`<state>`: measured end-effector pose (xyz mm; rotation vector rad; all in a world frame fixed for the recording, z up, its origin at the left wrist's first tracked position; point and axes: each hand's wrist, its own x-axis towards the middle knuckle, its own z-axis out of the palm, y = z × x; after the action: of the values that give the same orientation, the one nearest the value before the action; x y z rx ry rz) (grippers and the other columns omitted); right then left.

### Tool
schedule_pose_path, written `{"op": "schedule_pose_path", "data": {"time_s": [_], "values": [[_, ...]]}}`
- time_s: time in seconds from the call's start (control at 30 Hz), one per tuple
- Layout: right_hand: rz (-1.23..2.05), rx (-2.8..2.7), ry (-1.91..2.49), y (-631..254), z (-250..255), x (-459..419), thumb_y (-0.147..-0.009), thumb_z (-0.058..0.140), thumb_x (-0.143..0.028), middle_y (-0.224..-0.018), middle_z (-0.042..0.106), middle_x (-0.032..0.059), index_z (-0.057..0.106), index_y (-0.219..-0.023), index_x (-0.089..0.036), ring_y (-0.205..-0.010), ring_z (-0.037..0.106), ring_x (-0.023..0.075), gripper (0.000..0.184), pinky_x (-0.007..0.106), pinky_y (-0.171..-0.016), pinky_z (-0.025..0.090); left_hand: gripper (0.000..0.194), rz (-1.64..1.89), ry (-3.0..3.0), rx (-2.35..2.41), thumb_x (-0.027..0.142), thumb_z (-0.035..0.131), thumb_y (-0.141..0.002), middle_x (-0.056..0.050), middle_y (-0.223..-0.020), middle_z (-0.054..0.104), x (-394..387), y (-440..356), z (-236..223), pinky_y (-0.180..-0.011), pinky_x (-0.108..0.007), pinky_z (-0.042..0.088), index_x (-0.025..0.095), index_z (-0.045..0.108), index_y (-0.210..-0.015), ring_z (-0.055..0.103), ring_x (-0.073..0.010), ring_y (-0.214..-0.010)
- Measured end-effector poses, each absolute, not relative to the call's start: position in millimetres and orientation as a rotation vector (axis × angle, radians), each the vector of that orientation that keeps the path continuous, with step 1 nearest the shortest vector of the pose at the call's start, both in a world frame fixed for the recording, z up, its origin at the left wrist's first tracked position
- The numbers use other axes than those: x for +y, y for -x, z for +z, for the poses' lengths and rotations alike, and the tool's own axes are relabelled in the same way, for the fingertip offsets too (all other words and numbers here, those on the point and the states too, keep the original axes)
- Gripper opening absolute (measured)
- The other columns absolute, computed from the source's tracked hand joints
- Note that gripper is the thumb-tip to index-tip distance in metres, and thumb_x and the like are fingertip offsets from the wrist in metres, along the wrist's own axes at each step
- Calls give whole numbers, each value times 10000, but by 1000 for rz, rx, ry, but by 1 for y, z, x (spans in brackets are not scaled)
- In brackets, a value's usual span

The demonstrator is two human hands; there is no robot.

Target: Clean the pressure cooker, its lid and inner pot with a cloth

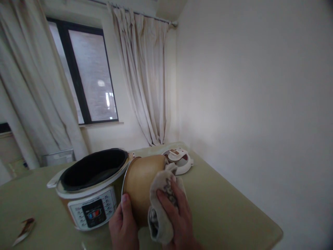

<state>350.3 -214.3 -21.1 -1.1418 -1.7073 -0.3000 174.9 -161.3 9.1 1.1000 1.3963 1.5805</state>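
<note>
My left hand (124, 224) grips the rim of a tan inner pot (142, 180), which is tipped on its side with its mouth facing left. My right hand (178, 215) presses a grey-white cloth (159, 208) against the pot's outer wall, fingers curled over the cloth. Just left of the pot stands an electric pressure cooker (90, 189) with a dark empty well and a control panel facing me. The cooker's white lid (179, 160) lies on the table behind the pot.
Everything rests on a pale green table (229, 215) whose right edge runs close to a white wall. A small brown and white wrapper (24, 229) lies at the table's left. A window with curtains is behind.
</note>
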Motion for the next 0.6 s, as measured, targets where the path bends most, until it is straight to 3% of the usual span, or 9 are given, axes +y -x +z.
{"op": "schedule_pose_path", "data": {"time_s": [0.07,0.13,0.27,0.37,0.47,0.6], "values": [[-333,-1860,1128,-353,33,-203,-803,745,-372,-1766,322,77,498,-1624,-354,-1589,340,458,858,641,-1266,343,800,1591,-1232,1387,957,536,-800,-38,-625,643,-165,-175,12,-560,-277,491,179,674,-674,565,-201,-646],[-215,-1976,1173,-360,79,-184,-741,779,-358,-1670,487,80,610,-1531,-332,-1552,406,410,809,576,-1276,327,769,1583,-1333,1370,928,540,-833,-24,-612,607,-167,-174,10,-587,-266,487,191,620,-625,557,-191,-661],[239,-2016,1197,-387,130,-130,-796,770,-386,-1363,736,91,763,-1299,-233,-1260,658,315,526,462,-1156,448,725,1542,-1245,1266,882,618,-828,-50,-753,700,-168,-172,0,-661,-266,524,167,689,-732,636,-220,-785],[710,-1929,1128,-411,130,-89,-819,740,-416,-1174,802,53,810,-1131,-208,-1152,702,292,382,433,-1115,474,749,1493,-935,1143,887,742,-695,-64,-821,747,-166,-172,-3,-663,-296,559,154,740,-851,689,-253,-827],[1029,-1590,1054,-428,103,-68,-764,758,-428,-1142,808,43,803,-1102,-198,-1164,706,301,412,446,-1141,464,819,1450,-587,1100,843,852,-551,-64,-847,774,-166,-176,3,-683,-342,593,157,768,-990,731,-278,-830],[1280,-1080,1022,-432,49,-79,-709,770,-497,-1098,812,66,759,-1194,-191,-1094,740,325,573,492,-1061,539,772,1458,-421,1090,742,873,-604,-99,-983,817,-168,-182,17,-766,-388,622,164,767,-1105,766,-279,-853]]}}
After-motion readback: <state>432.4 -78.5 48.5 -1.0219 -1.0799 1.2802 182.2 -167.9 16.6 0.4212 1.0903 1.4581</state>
